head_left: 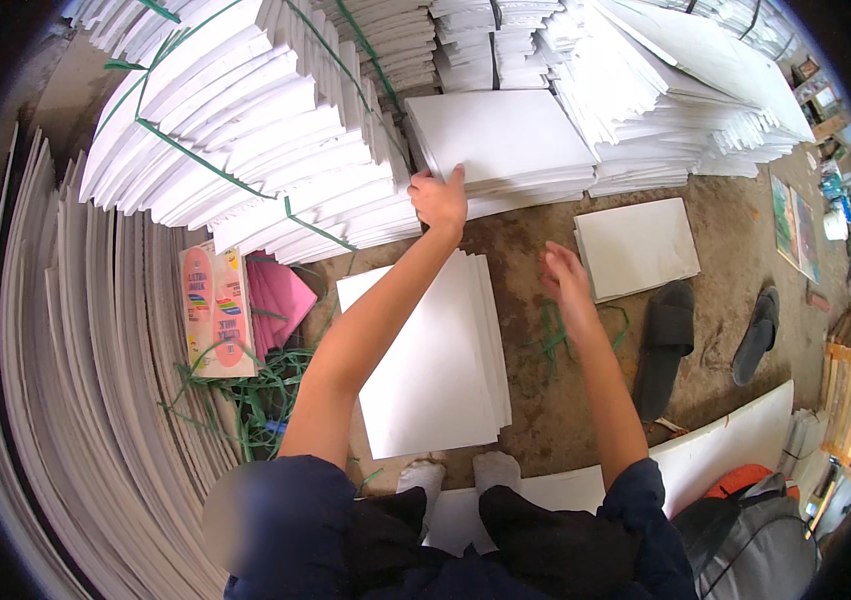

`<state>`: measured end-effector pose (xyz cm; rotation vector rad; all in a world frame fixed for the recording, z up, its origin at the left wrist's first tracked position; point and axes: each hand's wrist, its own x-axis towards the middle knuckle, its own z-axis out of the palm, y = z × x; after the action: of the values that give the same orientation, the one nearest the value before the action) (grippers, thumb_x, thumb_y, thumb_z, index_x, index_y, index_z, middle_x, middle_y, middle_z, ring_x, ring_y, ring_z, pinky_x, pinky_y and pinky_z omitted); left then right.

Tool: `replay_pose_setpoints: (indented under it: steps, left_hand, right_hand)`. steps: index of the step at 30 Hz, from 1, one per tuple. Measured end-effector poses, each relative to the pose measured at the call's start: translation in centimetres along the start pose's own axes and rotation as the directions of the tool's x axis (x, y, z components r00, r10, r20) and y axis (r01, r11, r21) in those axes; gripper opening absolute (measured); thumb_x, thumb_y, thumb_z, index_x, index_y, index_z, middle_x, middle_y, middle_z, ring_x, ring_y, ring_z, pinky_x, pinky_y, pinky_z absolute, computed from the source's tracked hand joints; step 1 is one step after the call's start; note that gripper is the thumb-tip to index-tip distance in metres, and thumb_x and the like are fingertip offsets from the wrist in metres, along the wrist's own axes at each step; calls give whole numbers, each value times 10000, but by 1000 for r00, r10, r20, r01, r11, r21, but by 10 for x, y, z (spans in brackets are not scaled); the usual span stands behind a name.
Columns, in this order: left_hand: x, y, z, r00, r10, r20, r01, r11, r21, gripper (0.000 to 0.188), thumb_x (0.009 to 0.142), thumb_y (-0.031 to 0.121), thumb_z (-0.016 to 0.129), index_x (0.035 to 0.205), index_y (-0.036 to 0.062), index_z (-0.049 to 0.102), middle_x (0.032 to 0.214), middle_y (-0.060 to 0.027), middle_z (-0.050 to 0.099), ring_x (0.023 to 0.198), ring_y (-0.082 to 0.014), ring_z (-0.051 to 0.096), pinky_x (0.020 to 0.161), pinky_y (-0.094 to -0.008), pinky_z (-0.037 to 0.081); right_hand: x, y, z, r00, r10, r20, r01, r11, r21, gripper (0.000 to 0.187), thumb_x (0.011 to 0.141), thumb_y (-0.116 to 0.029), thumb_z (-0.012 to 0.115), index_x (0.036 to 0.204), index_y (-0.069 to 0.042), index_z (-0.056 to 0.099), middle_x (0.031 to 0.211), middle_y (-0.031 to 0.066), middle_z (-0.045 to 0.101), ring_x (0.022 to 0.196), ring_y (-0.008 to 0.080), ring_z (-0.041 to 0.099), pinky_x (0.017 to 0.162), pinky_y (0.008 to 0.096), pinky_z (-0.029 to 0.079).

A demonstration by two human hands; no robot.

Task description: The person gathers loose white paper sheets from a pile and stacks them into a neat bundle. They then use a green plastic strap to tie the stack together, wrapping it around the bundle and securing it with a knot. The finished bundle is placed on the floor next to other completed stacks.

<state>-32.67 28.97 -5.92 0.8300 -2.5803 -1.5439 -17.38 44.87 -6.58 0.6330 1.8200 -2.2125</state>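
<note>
My left hand [439,203] is at the near left corner of a stack of white cardboard sheets [504,135]. Its thumb lies over the top and its fingers close round the side. Lower and to the right, my right hand [569,283] hovers above the floor with fingers loosely apart, holding nothing. Beside it lies a smaller stack of white sheets [638,247]. Between my forearms, in front of my feet, another white sheet stack [426,365] has its right edges fanned out.
Tall white bundles tied with green strapping [246,110] rise at the back left. Upright boards [96,380] line the left. Loose green strap [271,395], a printed carton piece [216,312] and pink sheets [281,300] lie nearby. Dark slippers [664,350] and a grey bag [761,540] are right.
</note>
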Motion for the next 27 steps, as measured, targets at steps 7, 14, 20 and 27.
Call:
replay_pose_setpoints:
  steps: [7,14,20,27]
  left_hand:
    - [-67,10,-49,946,131,298,-26,943,-333,597,695,213,674,1004,-43,232,984,-219,428,938,-276,446,845,-354,351]
    - [-125,-58,-139,272,356,894,-303,913,-272,349,793,94,553,1071,-14,372,1112,-131,429,1003,-179,471,796,-285,438]
    - [-110,-90,-212,613,304,729,63,901,-429,397,870,301,452,1146,21,395,1119,-116,462,1022,-207,488,923,-348,359]
    - [-94,-6,-183,696,215,685,201,858,-473,469,866,317,449,1175,5,287,1069,-160,458,904,-231,554,747,-317,500]
  right_hand:
    - [30,-37,41,996,-3,92,-52,809,586,651,822,-390,524,1251,36,283,1228,144,395,1105,228,413,933,362,319]
    - [18,-20,16,998,67,-22,-47,859,509,502,775,-273,601,1139,33,440,1046,135,536,942,250,522,813,338,414]
    - [-40,-10,-13,996,82,22,-83,874,480,488,796,-294,561,1140,31,441,1073,139,527,954,246,521,829,332,412]
    - [-85,-34,1,998,-52,34,40,958,283,460,799,-271,557,1130,28,443,1034,120,536,928,241,530,807,320,428]
